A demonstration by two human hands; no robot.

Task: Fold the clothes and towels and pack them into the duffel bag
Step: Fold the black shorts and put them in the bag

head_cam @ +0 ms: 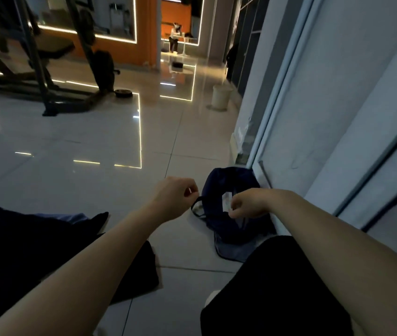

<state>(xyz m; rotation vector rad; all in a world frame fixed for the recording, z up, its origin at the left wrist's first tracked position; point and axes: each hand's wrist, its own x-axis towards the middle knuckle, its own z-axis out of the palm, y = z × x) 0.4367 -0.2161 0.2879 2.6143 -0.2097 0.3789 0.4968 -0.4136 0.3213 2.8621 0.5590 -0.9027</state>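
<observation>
A dark navy duffel bag (231,204) lies slumped on the tiled floor beside the wall at the lower right. My left hand (175,197) has its fingers curled and pinches the bag's black edge or strap at its left side. Over the middle of the bag, my right hand (246,206) pinches the fabric next to a small white label. A heap of dark clothes with a strip of light blue cloth (71,218) covers the floor at the lower left, partly under my left forearm.
My black-clad knee (277,282) fills the lower right. A glass door and wall (338,117) run along the right. Gym equipment (47,69) stands at the back left, a white bucket (220,97) farther off by the wall. A person sits far away.
</observation>
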